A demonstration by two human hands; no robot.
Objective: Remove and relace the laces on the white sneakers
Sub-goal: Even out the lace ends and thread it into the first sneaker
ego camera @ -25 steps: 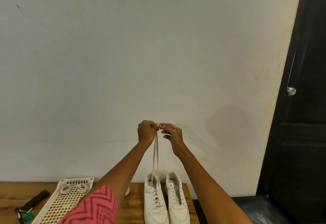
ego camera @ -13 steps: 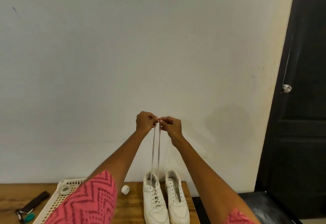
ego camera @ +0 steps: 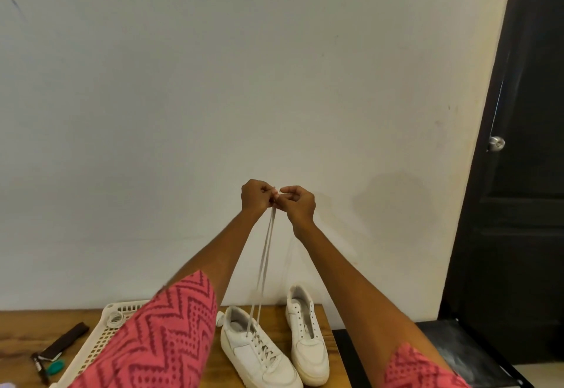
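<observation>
Two white sneakers stand on a wooden table (ego camera: 18, 323) at the bottom. The left sneaker (ego camera: 256, 354) is laced and turned at an angle. Both ends of its white lace (ego camera: 265, 261) run taut, straight up to my hands. The right sneaker (ego camera: 306, 338) shows bare eyelets with no lace. My left hand (ego camera: 254, 196) and my right hand (ego camera: 297, 203) are raised high in front of the wall, touching, each pinching a lace end.
A cream perforated plastic tray (ego camera: 100, 345) with a white coil in it lies left of the shoes, partly behind my pink sleeve. A dark strap (ego camera: 65, 342), a marker and a green object sit at the far left. A black door (ego camera: 525, 174) stands right, above a dark surface.
The view has tipped down, showing more of the table. My hands have come together on the lace ends. The left sneaker has swung to an angle.
</observation>
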